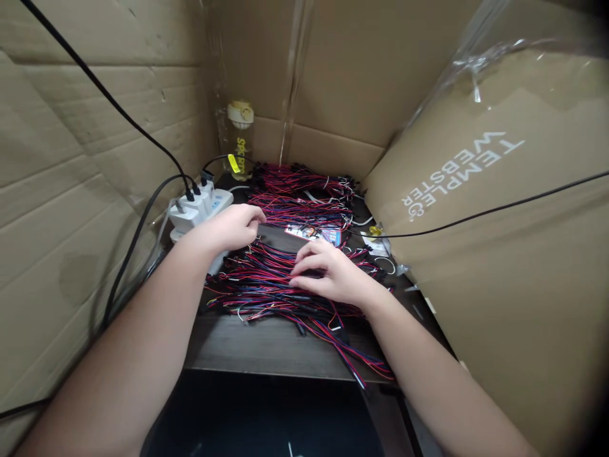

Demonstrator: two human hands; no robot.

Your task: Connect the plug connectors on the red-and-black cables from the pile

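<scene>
Two heaps of red, blue and black wires lie crosswise on a dark table. My left hand (235, 226) hovers at the left side of the gap between the far wires (299, 184) and the near wires (266, 279). Its fingers are curled down together, and whatever they hold is hidden. Over the right part of the near heap is my right hand (328, 271), its curved fingers apart and nothing visible gripped. Just beyond that hand, a small printed packet (304, 233) rests in the gap, partly overlapped by wires.
A white power strip (209, 202) with black plugs stands at the left. Behind it is a clear bottle with a yellowish lid (241, 114). Cardboard walls (342, 76) enclose the table (238, 346). A black cable (476, 219) crosses at the right. Loose wires (352, 355) overhang the front edge.
</scene>
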